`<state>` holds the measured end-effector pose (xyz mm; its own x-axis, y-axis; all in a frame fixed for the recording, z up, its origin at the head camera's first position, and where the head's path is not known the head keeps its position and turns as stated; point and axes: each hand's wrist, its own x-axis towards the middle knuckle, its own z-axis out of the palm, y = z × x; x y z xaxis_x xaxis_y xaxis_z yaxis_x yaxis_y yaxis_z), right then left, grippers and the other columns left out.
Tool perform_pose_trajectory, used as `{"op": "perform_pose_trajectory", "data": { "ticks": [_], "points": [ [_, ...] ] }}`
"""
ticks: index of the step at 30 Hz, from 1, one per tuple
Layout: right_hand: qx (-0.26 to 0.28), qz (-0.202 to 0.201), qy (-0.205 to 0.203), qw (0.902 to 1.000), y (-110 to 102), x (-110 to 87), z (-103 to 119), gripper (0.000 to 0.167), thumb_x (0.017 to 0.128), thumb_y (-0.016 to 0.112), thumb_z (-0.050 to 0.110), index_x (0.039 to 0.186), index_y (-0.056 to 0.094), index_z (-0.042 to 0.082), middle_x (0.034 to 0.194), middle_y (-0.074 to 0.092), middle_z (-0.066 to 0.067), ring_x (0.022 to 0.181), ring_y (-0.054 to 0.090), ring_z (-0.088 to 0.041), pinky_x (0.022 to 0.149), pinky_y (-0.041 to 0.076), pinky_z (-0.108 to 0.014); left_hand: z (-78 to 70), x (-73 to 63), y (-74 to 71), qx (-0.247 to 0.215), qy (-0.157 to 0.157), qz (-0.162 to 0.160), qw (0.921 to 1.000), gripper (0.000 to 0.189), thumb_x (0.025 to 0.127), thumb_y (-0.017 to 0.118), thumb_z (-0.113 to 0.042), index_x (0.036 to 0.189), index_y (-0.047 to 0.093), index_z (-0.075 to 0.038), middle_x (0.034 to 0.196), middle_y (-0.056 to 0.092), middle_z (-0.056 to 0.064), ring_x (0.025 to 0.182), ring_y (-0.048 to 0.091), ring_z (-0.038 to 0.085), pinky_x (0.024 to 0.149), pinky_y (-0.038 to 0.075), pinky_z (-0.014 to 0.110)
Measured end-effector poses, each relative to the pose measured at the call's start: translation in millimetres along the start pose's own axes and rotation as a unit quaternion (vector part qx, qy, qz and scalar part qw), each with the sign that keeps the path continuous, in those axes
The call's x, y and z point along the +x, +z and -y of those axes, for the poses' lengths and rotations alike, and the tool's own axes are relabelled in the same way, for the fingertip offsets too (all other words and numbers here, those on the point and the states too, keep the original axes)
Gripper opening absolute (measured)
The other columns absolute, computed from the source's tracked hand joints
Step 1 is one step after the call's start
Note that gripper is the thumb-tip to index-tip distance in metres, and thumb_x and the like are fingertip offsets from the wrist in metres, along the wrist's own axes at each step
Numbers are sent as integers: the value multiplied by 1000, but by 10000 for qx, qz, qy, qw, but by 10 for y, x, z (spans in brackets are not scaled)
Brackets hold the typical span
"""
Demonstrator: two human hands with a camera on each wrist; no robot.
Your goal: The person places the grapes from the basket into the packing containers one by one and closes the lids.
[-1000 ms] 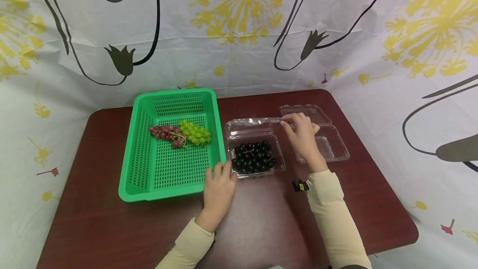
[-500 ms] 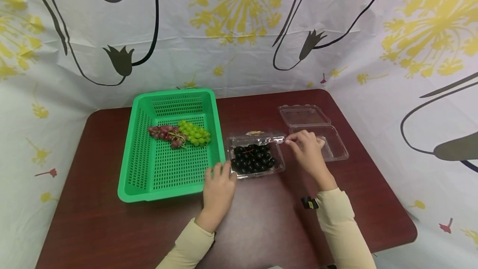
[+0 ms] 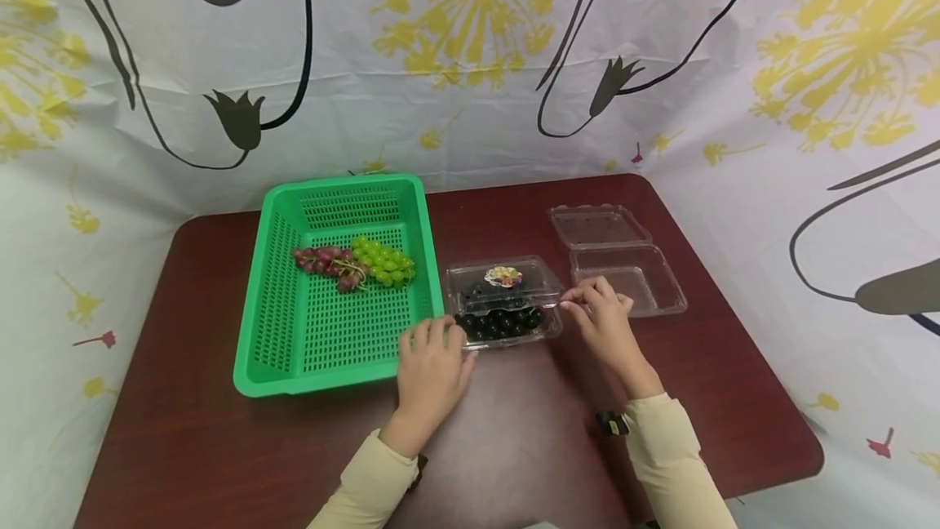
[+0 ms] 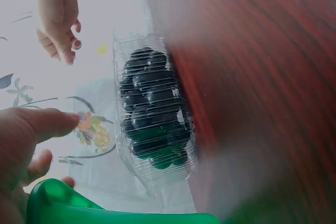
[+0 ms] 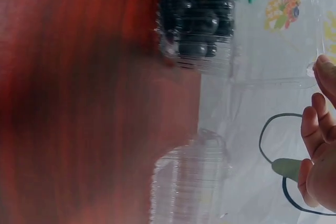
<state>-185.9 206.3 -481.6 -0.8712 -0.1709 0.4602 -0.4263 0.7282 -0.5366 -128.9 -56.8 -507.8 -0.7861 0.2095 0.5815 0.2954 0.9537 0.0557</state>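
A clear plastic clamshell box [image 3: 552, 331] holds a bunch of black grapes [image 3: 503, 323]. Its lid [image 3: 543, 272], with a fruit sticker, slants partway down over them. My right hand [image 3: 605, 333] pinches the lid's front right corner; the right wrist view shows thumb and fingertips at that corner [image 5: 311, 69]. My left hand [image 3: 432, 366] is at the box's front left corner, beside the green basket [image 3: 246, 349]. Its fingers are loosely bent around nothing, and the thumb [image 4: 55, 123] points towards the lid. Whether its fingertips touch the basket rim is hard to tell.
In the basket lie red grapes [image 3: 323, 260] and green grapes [image 3: 383, 261]. A second clear clamshell [image 3: 664, 284] sits with its lid up behind my right hand. The dark red table [image 3: 514, 431] meets a patterned cloth [image 3: 485, 137] at the back.
My right hand has brought the box lid forward and down over the black grapes. My left hand has stayed at the basket corner, its thumb now spread out more.
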Motion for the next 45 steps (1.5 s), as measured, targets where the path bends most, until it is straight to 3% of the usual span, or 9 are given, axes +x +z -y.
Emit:
{"op": "perform_pose_trajectory", "data": {
  "ticks": [6,14,29,33,36,45],
  "points": [
    [106,32,103,9999,36,-74,-43,9,80,73,2,86,66,6,100,51,-15,88,51,-26,82,19,-50,-4,7,-34,-486,-200,-228,9984,45,69,84,-41,98,62,-15,107,62,8,96,52,26,79,41,38],
    [127,48,108,9998,114,-197,-86,11,80,73,1,87,67,7,101,52,-14,94,48,-24,77,20,-42,-10,-14,19,-11,-224,-76,9997,58,62,88,-42,107,64,-14,108,61,9,90,52,25,75,40,36],
    [-16,-72,63,10000,255,-365,-173,10,79,74,1,85,67,6,97,54,-14,93,53,-28,78,23,-45,-16,-53,133,759,161,-573,9953,33,67,84,-38,86,69,-16,106,63,7,89,57,23,69,42,38],
    [-95,-52,36,9999,277,-393,-189,10,79,75,3,84,68,6,95,55,-13,93,54,-29,79,25,-46,-15,-65,117,864,233,-440,9950,16,73,79,-24,85,71,-18,108,62,8,91,56,24,69,42,37],
    [-172,-11,11,9999,288,-410,-202,11,78,76,4,84,68,7,94,57,-12,93,54,-30,78,25,-45,-11,-76,108,936,317,-256,9948,15,72,77,-16,86,72,-19,111,62,8,92,55,24,70,41,36],
    [-448,18,-414,9981,250,-393,-248,16,73,81,4,85,70,7,90,61,-10,91,54,-31,75,29,-41,10,-55,109,1238,966,-81,9876,9,79,65,-18,86,71,-17,108,62,6,92,54,20,71,35,33]
  ]
}}
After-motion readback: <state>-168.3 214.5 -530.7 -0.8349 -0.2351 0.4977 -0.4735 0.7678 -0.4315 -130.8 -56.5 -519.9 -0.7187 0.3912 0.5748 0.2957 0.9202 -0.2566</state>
